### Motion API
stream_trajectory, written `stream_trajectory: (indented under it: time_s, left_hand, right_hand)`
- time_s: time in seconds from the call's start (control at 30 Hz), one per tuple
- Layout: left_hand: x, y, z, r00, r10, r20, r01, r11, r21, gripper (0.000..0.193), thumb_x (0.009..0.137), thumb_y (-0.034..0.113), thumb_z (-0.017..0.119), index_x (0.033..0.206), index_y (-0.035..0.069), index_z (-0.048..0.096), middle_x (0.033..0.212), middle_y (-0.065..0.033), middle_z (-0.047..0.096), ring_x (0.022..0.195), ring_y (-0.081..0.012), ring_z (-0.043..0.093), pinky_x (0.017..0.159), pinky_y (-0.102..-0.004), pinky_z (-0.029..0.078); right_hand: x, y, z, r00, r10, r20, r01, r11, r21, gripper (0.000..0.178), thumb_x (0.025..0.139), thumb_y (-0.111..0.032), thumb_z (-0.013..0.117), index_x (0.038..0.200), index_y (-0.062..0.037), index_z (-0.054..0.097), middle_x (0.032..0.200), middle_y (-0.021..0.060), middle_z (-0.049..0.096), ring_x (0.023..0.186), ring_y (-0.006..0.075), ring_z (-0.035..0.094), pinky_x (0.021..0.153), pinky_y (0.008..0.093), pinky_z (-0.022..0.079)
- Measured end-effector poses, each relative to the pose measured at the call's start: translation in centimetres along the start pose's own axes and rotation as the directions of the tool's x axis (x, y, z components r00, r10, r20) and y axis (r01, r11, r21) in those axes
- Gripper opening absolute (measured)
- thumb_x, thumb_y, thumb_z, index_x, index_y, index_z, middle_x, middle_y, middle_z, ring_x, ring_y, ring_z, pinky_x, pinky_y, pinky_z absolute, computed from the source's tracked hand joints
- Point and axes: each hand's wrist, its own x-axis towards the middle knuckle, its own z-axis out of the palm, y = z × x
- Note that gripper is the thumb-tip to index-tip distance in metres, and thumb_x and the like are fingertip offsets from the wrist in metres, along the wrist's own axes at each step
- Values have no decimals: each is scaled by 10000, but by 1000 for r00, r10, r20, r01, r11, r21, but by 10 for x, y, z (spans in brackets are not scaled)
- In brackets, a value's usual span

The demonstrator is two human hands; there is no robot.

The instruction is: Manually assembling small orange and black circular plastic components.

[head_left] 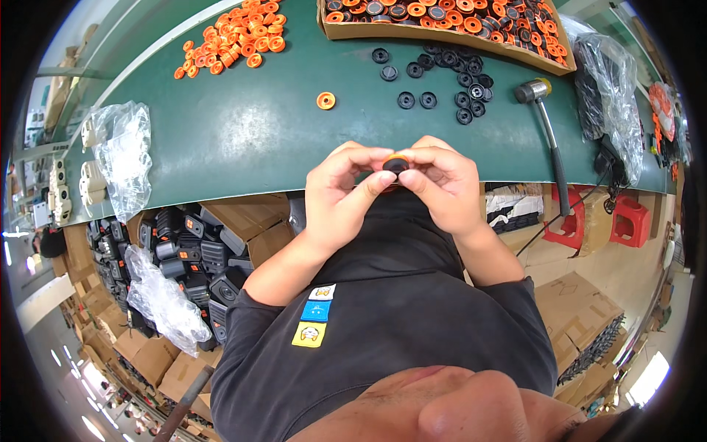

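Observation:
Between the fingertips of my left hand point(342, 188) and my right hand point(440, 184) is a small round knob point(396, 164), black on the side facing me with an orange edge. Both hands pinch it, close to the table's front edge. Farther off on the green table point(221, 147) lies a single orange disc point(325, 100) with a hole in its middle. To its right are several loose black discs point(428, 100). A heap of orange discs point(247, 37) is at the far left.
A cardboard tray point(442, 33) of orange and black knobs stands at the back right. Right of it are a hammer point(549, 125), its handle over the table edge, and plastic-wrapped items point(607, 88). Clear plastic bags point(125, 158) lie left; black devices point(195, 250) are stacked below.

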Motion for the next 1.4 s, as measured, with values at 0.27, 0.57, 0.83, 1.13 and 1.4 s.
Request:
stream_trajectory:
  time_s: [0.27, 0.57, 0.83, 1.13, 1.4]
  left_hand:
    - [0, -1, 1, 994, -106, 25, 108, 975, -196, 229, 962, 32, 646, 1177, -38, 609, 1043, -99, 682, 924, -164, 670, 831, -310, 567]
    - [3, -12, 0, 999, 53, 5, -53, 998, -20, 234, 939, -5, 647, 1170, -27, 620, 1071, -90, 609, 934, -157, 641, 821, -295, 561]
    - [-17, -12, 3, 992, -127, 8, 127, 981, -150, 252, 920, -8, 676, 1159, -29, 599, 1113, -87, 569, 1012, -159, 635, 890, -296, 535]
    - [-34, 6, -10, 832, -474, 289, 534, 826, -183, 351, 914, -56, 660, 1240, -13, 537, 1171, -109, 654, 1104, -176, 632, 989, -330, 514]
    - [8, -8, -18, 802, -464, 376, 539, 834, -120, 246, 947, 62, 686, 1167, -12, 605, 1101, -73, 668, 1053, -132, 636, 971, -292, 502]
  right_hand:
    - [-5, -1, -2, 983, 181, 35, -184, 957, 226, 337, 1002, -105, 602, 1320, 5, 600, 1007, 38, 617, 904, 96, 598, 816, 251, 508]
    - [0, 0, 2, 993, 106, 58, -116, 969, 216, 346, 957, -11, 630, 1302, 12, 609, 1087, 41, 612, 917, 106, 609, 819, 265, 521]
    - [3, -15, -2, 939, -216, 269, 340, 703, -624, 337, 747, 9, 785, 1070, -6, 691, 865, 112, 655, 740, 242, 647, 647, 333, 531]
    - [-10, -33, -11, 865, -29, 501, 387, 674, -629, 309, 733, -15, 779, 1020, -35, 664, 990, 104, 661, 897, 312, 664, 790, 415, 539]
    - [45, -63, -22, 803, 57, 593, 413, 664, -623, 338, 748, -37, 791, 1058, -30, 654, 983, 107, 641, 853, 294, 646, 721, 375, 546]
